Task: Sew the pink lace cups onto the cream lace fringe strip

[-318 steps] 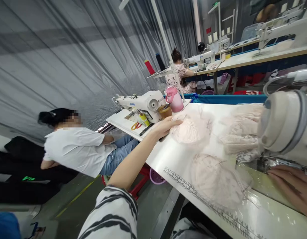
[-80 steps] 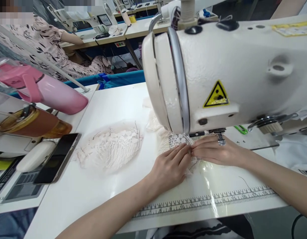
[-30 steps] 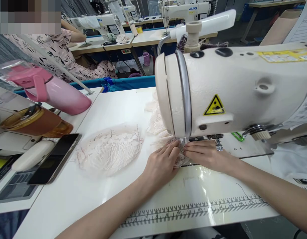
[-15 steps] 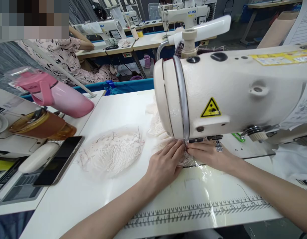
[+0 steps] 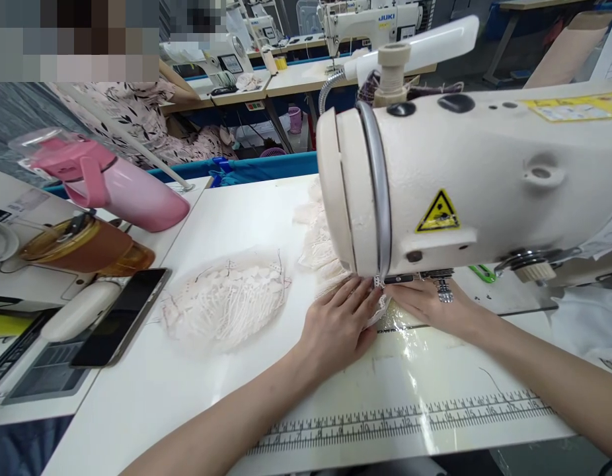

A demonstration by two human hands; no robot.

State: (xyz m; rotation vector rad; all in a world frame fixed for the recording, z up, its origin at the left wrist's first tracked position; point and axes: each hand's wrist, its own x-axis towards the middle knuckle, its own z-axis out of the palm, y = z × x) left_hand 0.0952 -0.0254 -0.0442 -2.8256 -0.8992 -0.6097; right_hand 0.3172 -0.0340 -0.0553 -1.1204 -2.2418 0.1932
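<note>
1. Resting palm down, your left hand [image 5: 338, 324] lies on the pale lace fabric [image 5: 322, 254], its fingers straight and close together; you cannot tell from this view whether the thumb pinches the cloth.
2. Your right hand [image 5: 432, 305] reaches in from the other side, fingers close together and pointing at the left. Its fingertips are hidden under the machine, so whether they pinch the lace cannot be told.
3. The lace fabric runs from beneath your left fingers to the far side of the sewing machine [image 5: 435, 172], where the machine's head covers part of it.
4. Well apart on your left, a second lace piece [image 5: 229, 304] lies on the white table [image 5: 246, 218], loose threads along its far edge.
5. Nearer your body, a printed ruler strip [image 5: 385, 423] runs along the table's front.
6. Past the second piece lie a phone [image 5: 120, 318], an amber cup [image 5: 82, 246] and a pink bottle [image 5: 132, 188].
7. Beyond the bottle sits a person in leaf-print clothes [image 5: 132, 109].
</note>
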